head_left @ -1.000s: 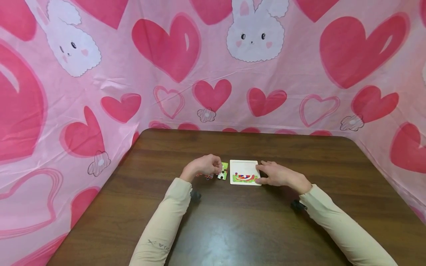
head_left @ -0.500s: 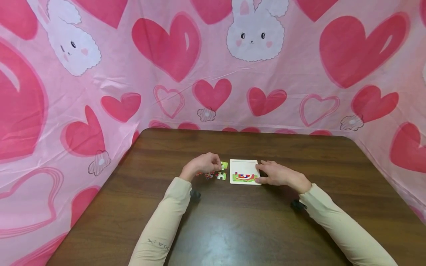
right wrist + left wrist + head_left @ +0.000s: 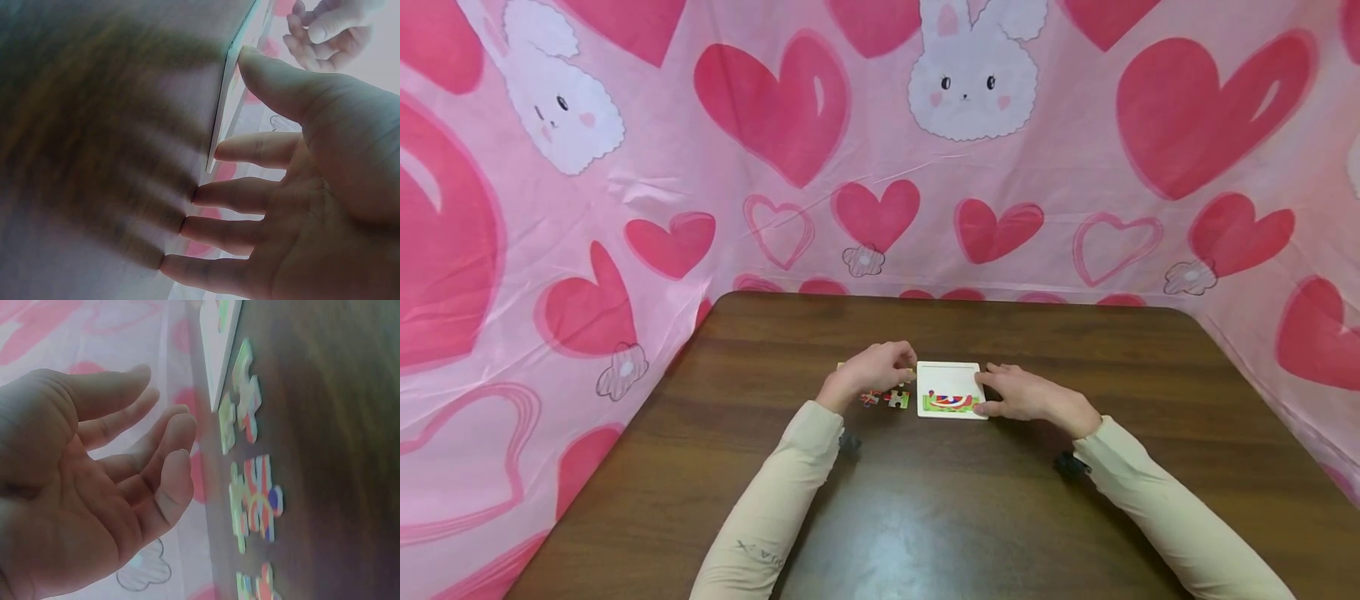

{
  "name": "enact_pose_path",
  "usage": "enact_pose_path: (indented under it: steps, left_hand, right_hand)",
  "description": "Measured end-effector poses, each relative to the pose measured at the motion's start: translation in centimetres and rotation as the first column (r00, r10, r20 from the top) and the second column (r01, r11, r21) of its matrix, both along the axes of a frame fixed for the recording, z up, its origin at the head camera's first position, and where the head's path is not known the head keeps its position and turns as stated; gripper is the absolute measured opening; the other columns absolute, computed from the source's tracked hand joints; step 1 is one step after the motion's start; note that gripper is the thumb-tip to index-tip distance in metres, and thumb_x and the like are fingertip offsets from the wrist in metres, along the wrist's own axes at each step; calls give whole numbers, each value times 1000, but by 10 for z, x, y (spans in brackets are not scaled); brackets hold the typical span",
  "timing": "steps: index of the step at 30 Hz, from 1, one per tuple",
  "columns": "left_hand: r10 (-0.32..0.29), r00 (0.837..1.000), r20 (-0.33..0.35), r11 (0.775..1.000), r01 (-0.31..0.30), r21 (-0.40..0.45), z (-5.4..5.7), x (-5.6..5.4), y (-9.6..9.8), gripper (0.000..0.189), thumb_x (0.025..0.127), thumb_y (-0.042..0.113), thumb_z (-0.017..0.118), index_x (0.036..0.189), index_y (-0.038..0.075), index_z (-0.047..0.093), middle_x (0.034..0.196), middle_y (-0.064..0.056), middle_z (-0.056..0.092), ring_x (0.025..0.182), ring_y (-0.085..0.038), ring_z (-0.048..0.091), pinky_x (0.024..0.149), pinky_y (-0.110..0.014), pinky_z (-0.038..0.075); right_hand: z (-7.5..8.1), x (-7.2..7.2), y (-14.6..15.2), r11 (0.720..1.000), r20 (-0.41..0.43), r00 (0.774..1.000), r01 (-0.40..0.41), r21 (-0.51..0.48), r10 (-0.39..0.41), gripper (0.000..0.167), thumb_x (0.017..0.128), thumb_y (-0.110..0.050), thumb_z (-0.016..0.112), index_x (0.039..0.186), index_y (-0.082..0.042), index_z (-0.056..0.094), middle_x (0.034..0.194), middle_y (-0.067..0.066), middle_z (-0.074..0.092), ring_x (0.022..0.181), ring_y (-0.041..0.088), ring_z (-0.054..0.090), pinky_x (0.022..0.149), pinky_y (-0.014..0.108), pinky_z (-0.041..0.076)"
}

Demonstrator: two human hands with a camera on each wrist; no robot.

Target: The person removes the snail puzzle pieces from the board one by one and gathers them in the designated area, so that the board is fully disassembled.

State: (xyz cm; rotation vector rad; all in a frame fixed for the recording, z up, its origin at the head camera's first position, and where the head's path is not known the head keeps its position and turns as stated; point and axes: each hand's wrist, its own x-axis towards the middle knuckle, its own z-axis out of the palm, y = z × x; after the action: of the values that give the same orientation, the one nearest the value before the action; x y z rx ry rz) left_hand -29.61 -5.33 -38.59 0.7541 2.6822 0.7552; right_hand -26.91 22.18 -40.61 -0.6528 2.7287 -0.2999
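Note:
A white square puzzle tray (image 3: pixel 947 379) lies flat on the table, with red, green and blue puzzle pieces (image 3: pixel 950 403) filling its near strip. My right hand (image 3: pixel 1022 393) rests at the tray's right side; in the right wrist view its thumb and index finger touch the edge of the tray (image 3: pixel 220 122), and its fingers are stretched out. Above loose puzzle pieces (image 3: pixel 897 399) left of the tray hovers my left hand (image 3: pixel 876 367). In the left wrist view its fingers curl loosely with nothing between them, and a striped piece (image 3: pixel 259 497) lies beyond them.
The brown wooden table (image 3: pixel 955 500) stretches around both arms. A pink cloth (image 3: pixel 820 242) with hearts and rabbits hangs behind and beside it. Dark straps (image 3: pixel 1071 464) sit under the wrists.
My left hand has shifted right over the loose pieces toward the tray, uncovering pieces at its near side. My right hand and the tray have stayed in place.

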Motion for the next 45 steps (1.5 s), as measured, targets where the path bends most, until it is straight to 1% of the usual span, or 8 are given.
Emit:
enact_pose_path:
  steps: [5, 8, 17, 20, 24, 31, 37, 45]
  left_hand:
    - [-40, 999, 7, 999, 40, -35, -3, 4, 9, 25, 94, 24, 65, 115, 10, 61, 94, -3, 66, 71, -13, 58, 67, -27, 47]
    - [-44, 999, 19, 998, 44, -45, -5, 7, 13, 25, 94, 25, 66, 114, 12, 61, 91, -1, 64, 71, -12, 56, 66, -26, 46]
    - [-35, 999, -8, 995, 34, -93, -7, 13, 30, 19, 92, 26, 67, 105, 14, 62, 94, -3, 68, 68, -12, 58, 62, -26, 45]
    - [-45, 998, -48, 987, 37, -158, -8, 13, 36, 19, 92, 28, 68, 102, 13, 65, 95, -2, 68, 73, -12, 58, 68, -26, 47]
    - [-55, 995, -87, 973, 34, -226, -10, 12, 42, 18, 90, 30, 71, 96, 13, 68, 88, 2, 65, 81, -13, 56, 75, -27, 46]
    - [-42, 995, -94, 965, 16, -261, -12, 10, 50, 18, 88, 30, 72, 81, 15, 67, 75, 5, 61, 73, -13, 54, 64, -26, 43]
    - [2, 996, -86, 945, -30, -327, -10, 11, 58, 24, 86, 36, 74, 75, 16, 66, 73, 5, 61, 68, -13, 55, 57, -28, 44]
    - [20, 992, -123, 914, -68, -400, -5, 11, 66, 29, 85, 37, 74, 70, 16, 62, 75, 1, 62, 73, -16, 57, 59, -34, 46]
  right_hand:
    - [0, 0, 0, 1000, 13, 1000, 8, -6, -8, 63, 91, -47, 65, 138, -8, 50, 153, 30, 33, 141, 51, 29, 110, 64, 28]
    - [0, 0, 0, 1000, 21, 1000, 13, -9, -13, 64, 91, -47, 64, 139, -8, 49, 153, 30, 32, 141, 51, 28, 110, 65, 28]
    - [0, -1, 0, 1000, 16, 1000, 15, -11, -15, 60, 90, -49, 64, 134, -11, 52, 153, 30, 34, 141, 51, 30, 109, 66, 29]
    - [1, 0, 0, 1000, 9, 1000, 8, -15, -7, 56, 90, -48, 65, 131, -11, 54, 152, 30, 35, 140, 52, 31, 109, 66, 29]
    - [1, 0, 0, 1000, 5, 1000, -1, -15, 1, 54, 91, -47, 65, 130, -11, 54, 151, 31, 35, 139, 52, 31, 109, 66, 30]
    - [2, 0, 1, 1000, 0, 1000, -11, -14, 11, 55, 91, -46, 64, 131, -10, 53, 151, 32, 35, 139, 53, 32, 108, 65, 30]
    - [3, 1, 1, 1000, 10, 1000, -3, -20, 3, 56, 92, -45, 64, 133, -10, 52, 152, 32, 34, 140, 53, 30, 109, 66, 29]
    - [1, 0, 0, 999, -7, 1000, -31, -11, 31, 62, 92, -47, 63, 136, -5, 52, 149, 34, 36, 138, 55, 32, 108, 65, 30]
